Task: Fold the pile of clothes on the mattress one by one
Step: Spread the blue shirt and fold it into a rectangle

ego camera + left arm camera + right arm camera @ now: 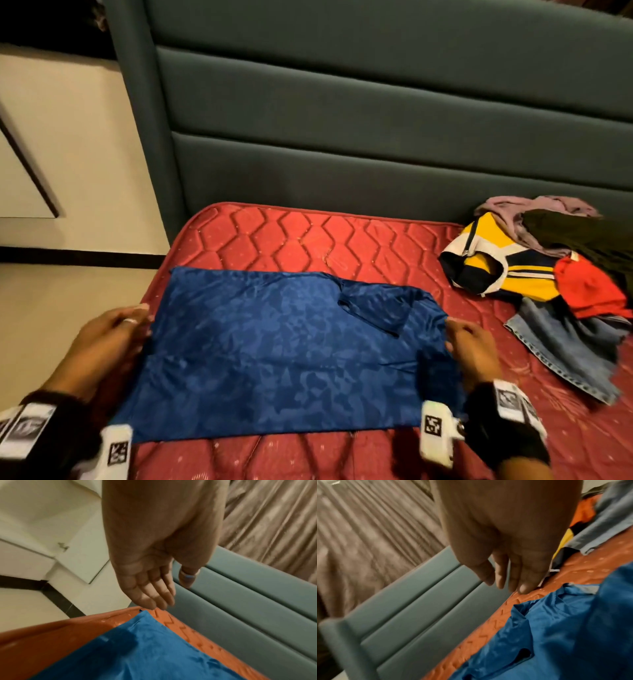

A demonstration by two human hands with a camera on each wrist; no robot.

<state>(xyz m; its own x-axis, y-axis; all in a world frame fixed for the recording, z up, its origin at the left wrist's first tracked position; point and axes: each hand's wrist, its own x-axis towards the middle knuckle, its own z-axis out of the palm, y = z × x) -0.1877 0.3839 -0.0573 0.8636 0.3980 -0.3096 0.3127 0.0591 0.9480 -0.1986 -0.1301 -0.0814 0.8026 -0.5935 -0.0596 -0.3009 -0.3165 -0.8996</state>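
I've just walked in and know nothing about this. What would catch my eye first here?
A blue garment lies spread flat on the near part of the red quilted mattress, with the left hand and right hand open at its side edges. At the right, against the green padded headboard, waits a jumbled pile of clothes.

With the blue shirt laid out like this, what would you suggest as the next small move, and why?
Probably grip the two side edges and fold again. The blue shirt lies flat on the mattress, the left hand and right hand are at its sides, fingers straight in the wrist views, gripping nothing. The unfolded pile waits on the right.
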